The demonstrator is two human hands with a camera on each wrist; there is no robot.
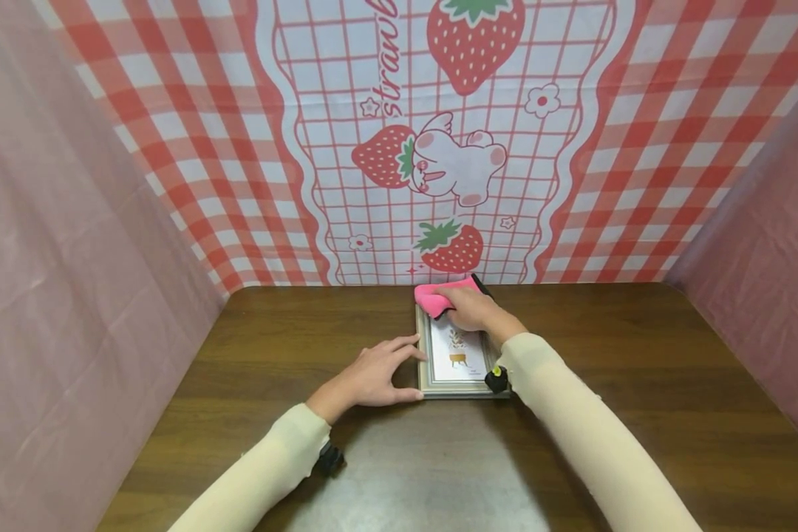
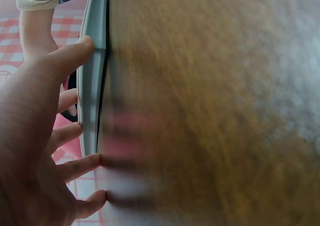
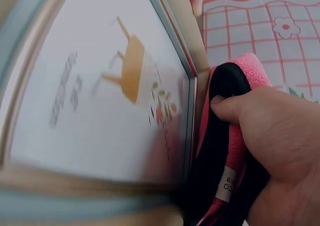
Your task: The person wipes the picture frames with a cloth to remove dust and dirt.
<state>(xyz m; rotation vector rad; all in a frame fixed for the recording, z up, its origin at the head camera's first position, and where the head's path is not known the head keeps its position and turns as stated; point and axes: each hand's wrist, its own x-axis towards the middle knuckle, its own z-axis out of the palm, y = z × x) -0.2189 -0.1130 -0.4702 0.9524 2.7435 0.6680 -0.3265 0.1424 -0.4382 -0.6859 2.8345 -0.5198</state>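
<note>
Cream sleeves (image 1: 592, 428): soft, fitted fabric over both forearms, cut off by the bottom edge of the head view; a small black wrist piece (image 1: 496, 379) shows beside the right cuff.

Brown table (image 1: 638, 347): smooth wood grain with a pale glare in front; the left wrist view alone shows a blurred pink reflection on it.

Left hand (image 1: 375, 373): fingers spread, grasping nothing around; the thumb touches the picture frame's near left corner, other fingertips lie along its left side. In the left wrist view, two fingertips reach past the frame's edge.

Picture frame (image 1: 423, 373): rectangular, flat and face up on the table's far middle, with stepped beige and grey moulding. The hand and cloth cover its far end; the right forearm hides part of its right side. Its grey outer wall and corner seam show best from the left wrist.

Print (image 1: 442, 362): white, with a yellow stool and leafy sprigs; its small lettering is too blurred to read.

Right hand (image 1: 468, 307): thumb and fingers grip the pink cloth, some fingers hidden.

Pink cloth (image 1: 428, 295): fuzzy, folded, black-edged, against the frame's far end; only the right wrist view shows its white tag (image 3: 227, 185).

Pink drapes (image 1: 93, 281): creased fabric at both sides, cropped.

Strawberry backdrop (image 1: 452, 140): red-and-white checked fabric, its lettering sideways and cut off above.
</note>
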